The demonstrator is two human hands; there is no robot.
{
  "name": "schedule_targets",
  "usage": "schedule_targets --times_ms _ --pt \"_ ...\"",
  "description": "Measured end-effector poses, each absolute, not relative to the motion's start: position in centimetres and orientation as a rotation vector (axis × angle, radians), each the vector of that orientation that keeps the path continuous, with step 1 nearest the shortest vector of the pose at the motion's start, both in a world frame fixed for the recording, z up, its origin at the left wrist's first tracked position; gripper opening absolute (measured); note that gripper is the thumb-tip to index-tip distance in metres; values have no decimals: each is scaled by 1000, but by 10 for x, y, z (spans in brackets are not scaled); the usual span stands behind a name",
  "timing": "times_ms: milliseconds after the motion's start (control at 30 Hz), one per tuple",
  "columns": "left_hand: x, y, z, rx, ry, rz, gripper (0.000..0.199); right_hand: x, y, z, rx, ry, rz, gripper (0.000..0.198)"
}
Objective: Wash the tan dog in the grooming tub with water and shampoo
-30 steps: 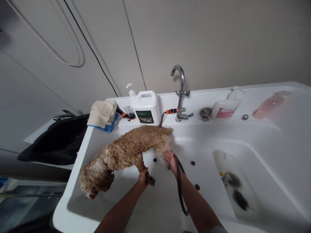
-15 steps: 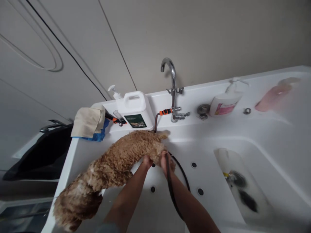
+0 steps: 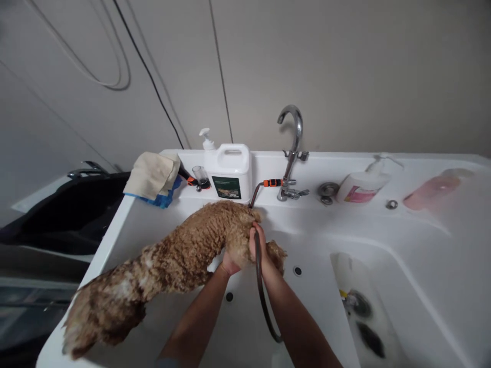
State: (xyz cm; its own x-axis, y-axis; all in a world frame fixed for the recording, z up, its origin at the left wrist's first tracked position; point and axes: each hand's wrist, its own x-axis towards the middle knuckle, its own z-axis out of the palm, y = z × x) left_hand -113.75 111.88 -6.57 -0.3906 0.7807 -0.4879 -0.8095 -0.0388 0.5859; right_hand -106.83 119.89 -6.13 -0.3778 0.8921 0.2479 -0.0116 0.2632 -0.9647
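Observation:
A wet, curly-coated brown dog (image 3: 199, 240) stands in the white tub, head toward the lower left and rump near the tap. My left hand (image 3: 230, 262) is pressed against the underside of its hindquarters, by a hind leg; fur hides the fingers. My right hand (image 3: 260, 243) lies against the rump just below the tail, closed round the dark hose (image 3: 261, 291). That hose loops down along my right forearm, and its outlet is hidden by the hand and fur. A hind leg (image 3: 276, 255) shows to the right of my right wrist.
Along the tub's back ledge stand a white jug (image 3: 231, 171), a pump bottle (image 3: 207, 145), a chrome tap (image 3: 293, 153) with an orange hose connector (image 3: 273, 182), and two more bottles at the right. Cloths (image 3: 151, 176) hang over the left corner. The drain recess (image 3: 362, 304) holds water.
My right hand has moved up the rump toward the tail, bringing the hose with it. My left hand stays under the hindquarters. The camera view has shifted.

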Motion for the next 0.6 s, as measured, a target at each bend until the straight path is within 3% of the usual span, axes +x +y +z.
schedule_targets --times_ms 167,300,467,600 --pt "-1138 1079 -59 -165 861 1752 38 -1032 1156 -65 -687 -1886 1181 47" --pt "-1139 1056 -58 -191 794 1679 51 -1010 1141 -73 -750 -2014 1084 40" --pt "-1139 1044 -62 -160 838 1609 58 -1042 1175 -44 -781 -1989 1045 44" --pt "-1151 1059 -63 -157 953 1720 40 -1072 1180 -32 -655 -1970 1053 39"
